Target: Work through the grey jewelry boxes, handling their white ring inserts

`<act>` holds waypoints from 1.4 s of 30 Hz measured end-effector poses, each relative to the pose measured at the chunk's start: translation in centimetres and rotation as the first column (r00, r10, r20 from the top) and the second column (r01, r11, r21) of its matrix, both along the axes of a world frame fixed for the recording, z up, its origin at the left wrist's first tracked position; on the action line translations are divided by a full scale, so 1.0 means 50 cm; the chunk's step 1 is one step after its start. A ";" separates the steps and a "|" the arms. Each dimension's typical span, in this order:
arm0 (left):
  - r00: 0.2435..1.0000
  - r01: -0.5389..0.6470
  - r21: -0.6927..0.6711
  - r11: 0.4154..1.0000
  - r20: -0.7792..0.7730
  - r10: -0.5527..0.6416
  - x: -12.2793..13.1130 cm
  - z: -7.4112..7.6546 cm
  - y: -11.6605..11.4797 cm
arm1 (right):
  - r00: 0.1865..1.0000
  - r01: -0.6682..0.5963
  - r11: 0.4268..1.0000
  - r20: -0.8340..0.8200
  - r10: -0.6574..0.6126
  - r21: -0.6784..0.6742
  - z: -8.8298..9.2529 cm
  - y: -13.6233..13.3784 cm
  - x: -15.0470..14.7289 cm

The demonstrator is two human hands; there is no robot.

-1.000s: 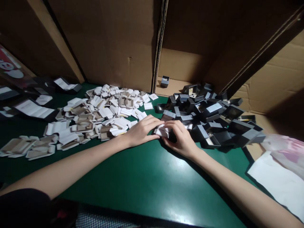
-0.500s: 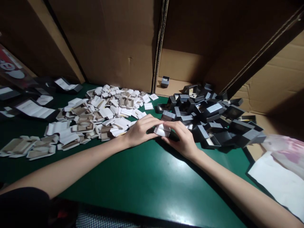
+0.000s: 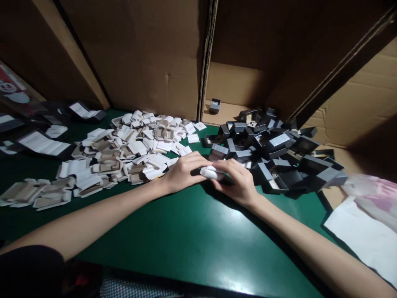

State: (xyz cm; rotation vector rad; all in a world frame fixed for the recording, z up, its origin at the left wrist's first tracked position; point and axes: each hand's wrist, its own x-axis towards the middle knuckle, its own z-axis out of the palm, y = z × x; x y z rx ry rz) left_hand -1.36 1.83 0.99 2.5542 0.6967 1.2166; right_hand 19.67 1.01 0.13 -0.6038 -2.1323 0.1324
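Observation:
Both my hands meet at the middle of the green table [image 3: 173, 244]. My left hand [image 3: 182, 171] and my right hand [image 3: 240, 182] pinch the same small white folded card insert [image 3: 211, 172] between their fingertips, just above the tabletop. A heap of white and tan card inserts [image 3: 133, 149] lies to the left of my hands. A heap of small dark grey boxes [image 3: 273, 153] lies to their right, close behind my right hand.
Tall cardboard walls [image 3: 149, 62] close off the back. One grey box [image 3: 215, 105] stands alone on a cardboard flap behind the heaps. Dark trays with white sheets [image 3: 43, 142] lie far left. White paper [image 3: 362, 236] and a pink plastic bag [image 3: 372, 192] lie at the right edge.
The white insert has been folded flatter and more closed between my fingers. Both hands stay in nearly the same place.

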 end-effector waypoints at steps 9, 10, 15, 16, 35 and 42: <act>0.995 -0.082 -0.094 0.992 -0.064 0.076 -0.003 0.004 -0.002 | 1.000 0.014 0.994 -0.001 -0.014 -0.112 0.005 -0.002 0.005; 0.995 -0.077 -0.101 0.992 -0.069 0.071 -0.003 0.004 -0.002 | 1.000 0.012 0.993 0.004 -0.011 -0.117 0.005 -0.002 0.005; 0.993 -0.087 -0.139 0.986 -0.093 0.075 -0.003 0.007 -0.004 | 1.000 0.007 0.995 0.004 -0.007 -0.100 0.003 0.001 0.006; 0.991 -0.103 -0.151 0.983 -0.098 0.089 -0.003 0.007 -0.005 | 1.000 0.011 0.995 0.003 -0.010 -0.095 0.004 0.002 0.007; 0.972 -0.159 -0.124 0.979 -0.194 0.133 -0.002 -0.009 0.001 | 0.972 0.207 0.971 0.092 -0.218 0.118 0.007 0.018 0.016; 0.970 -0.177 -0.133 0.975 -0.192 0.150 -0.002 -0.009 0.003 | 0.956 0.226 0.961 0.154 -0.250 0.158 0.003 0.019 0.018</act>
